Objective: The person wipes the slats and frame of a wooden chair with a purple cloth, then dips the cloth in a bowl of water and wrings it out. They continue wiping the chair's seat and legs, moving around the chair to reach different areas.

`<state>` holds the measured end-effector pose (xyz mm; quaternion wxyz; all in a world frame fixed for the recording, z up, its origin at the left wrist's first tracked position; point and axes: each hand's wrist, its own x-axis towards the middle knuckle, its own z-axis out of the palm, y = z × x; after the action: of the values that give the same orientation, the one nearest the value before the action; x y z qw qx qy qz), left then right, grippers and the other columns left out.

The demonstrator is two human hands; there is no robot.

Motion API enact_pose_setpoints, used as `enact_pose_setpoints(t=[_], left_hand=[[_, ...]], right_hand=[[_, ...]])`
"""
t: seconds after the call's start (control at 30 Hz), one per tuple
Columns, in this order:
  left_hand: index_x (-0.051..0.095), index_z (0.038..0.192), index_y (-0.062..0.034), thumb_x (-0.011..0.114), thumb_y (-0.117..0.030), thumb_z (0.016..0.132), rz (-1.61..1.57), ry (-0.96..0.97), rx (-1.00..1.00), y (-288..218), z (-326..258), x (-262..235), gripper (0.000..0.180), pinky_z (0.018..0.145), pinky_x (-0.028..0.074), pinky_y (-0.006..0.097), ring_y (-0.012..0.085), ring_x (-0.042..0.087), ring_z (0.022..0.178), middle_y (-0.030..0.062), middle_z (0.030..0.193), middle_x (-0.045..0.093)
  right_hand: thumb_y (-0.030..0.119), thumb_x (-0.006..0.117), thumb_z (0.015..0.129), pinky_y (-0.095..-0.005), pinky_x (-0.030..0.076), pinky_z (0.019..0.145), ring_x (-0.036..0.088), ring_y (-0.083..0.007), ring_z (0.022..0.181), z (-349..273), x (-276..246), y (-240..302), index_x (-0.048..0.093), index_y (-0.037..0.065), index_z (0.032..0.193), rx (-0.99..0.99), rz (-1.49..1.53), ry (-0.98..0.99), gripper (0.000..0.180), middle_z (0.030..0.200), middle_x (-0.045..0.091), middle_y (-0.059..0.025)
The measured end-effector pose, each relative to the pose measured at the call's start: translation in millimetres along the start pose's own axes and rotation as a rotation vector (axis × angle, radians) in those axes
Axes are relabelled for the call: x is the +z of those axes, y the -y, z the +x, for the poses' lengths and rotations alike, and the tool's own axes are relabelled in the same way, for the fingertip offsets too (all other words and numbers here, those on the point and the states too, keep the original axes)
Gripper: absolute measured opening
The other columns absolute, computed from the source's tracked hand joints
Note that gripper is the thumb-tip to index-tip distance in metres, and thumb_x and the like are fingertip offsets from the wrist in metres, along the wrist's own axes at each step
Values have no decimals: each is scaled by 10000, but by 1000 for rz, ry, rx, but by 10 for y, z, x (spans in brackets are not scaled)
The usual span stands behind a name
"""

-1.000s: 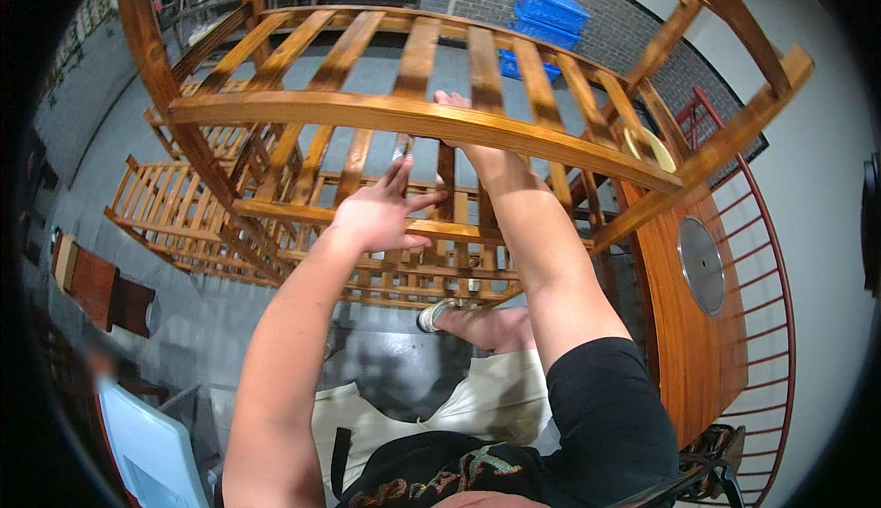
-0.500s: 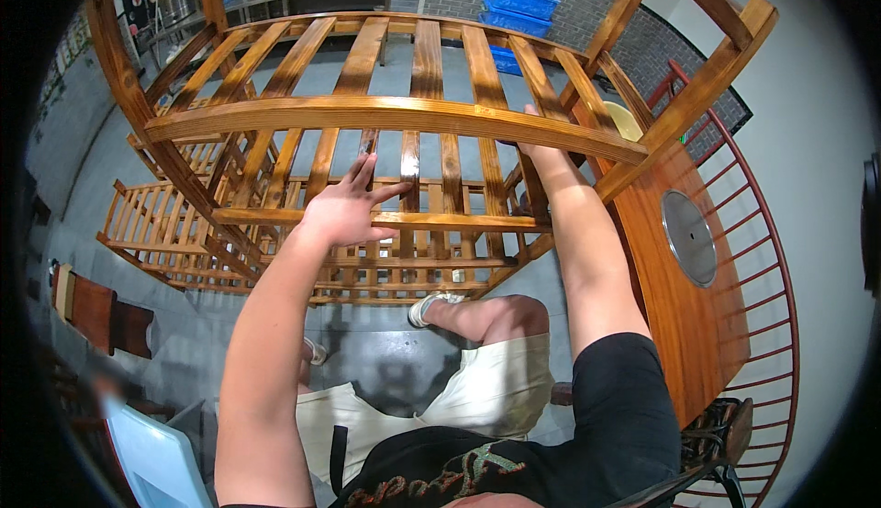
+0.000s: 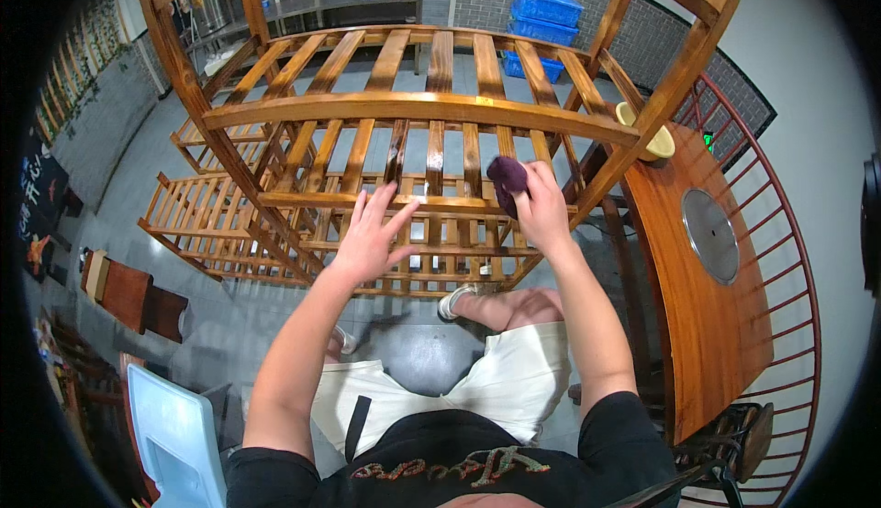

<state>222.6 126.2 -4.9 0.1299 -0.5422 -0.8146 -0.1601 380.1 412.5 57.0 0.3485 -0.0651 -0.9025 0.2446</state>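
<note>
A tall wooden slatted rack stands before me, its shelves made of spaced brown slats. My right hand grips a dark purple cloth near the right part of the rack's front, by a lower shelf's front rail. Bunched in the fingers, the cloth hangs partly over their left side. With fingers spread, my left hand is at the middle of that same rail and holds nothing. Whether its fingertips touch the wood I cannot tell.
On the right is a wooden table with a round metal inset and a yellow basin, beside a red railing. Blue bins are stacked behind the rack. A light blue plastic chair and a wooden stool stand left.
My right hand has come back out from between the shelves toward me, and the purple cloth now shows in it. My left hand has shifted slightly; its fingers stay spread.
</note>
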Motion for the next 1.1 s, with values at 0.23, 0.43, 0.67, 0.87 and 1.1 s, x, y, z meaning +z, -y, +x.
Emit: enact_pose_setpoints(t=[0.23,0.43,0.67,0.87,1.1], left_hand=[[294,1640,-208,787,-303,909,-442,213,-330,-125,-1305,471,886,1177,409,500,441,410,1462,247,1629,336],[152,1663,-102,805,-289,912,-971,284,-503,-412,-1488,557,1013,1183,402,447,377,432,1478,249,1637,356],[291,1598,-25,835,-164,897,-1092,137,-339,-840,-1184,370,898,1148,427,391,228,493,1407,164,1508,516],[391,1504,-32,674,-67,1013,-1492,-264,-644,-915,-1222,687,567,1092,469,345,158,575,1260,83,1369,599],[498,1429,43,598,-103,1064,-1610,-142,-847,-862,-1486,880,405,1027,514,324,160,647,1168,116,1299,679]], right_hand=[[202,612,1070,-322,481,987,619,-177,1086,-1003,81,-265,631,-15,1252,215,578,-240,283,1206,656,-67],[306,552,1099,-352,508,1041,633,-180,1168,-1530,579,-65,581,12,1337,477,1084,-82,380,1302,661,-67],[206,651,1056,-321,510,1014,621,-142,1161,-1452,885,910,602,21,1343,462,1321,267,345,1262,678,-52],[112,709,998,-299,471,1086,584,-156,1267,-1411,1238,922,383,-76,1543,740,1345,388,662,1432,594,-115],[-47,728,920,-325,545,1022,662,-183,1168,-1907,1453,569,506,-27,1458,761,1225,370,582,1286,679,-147]])
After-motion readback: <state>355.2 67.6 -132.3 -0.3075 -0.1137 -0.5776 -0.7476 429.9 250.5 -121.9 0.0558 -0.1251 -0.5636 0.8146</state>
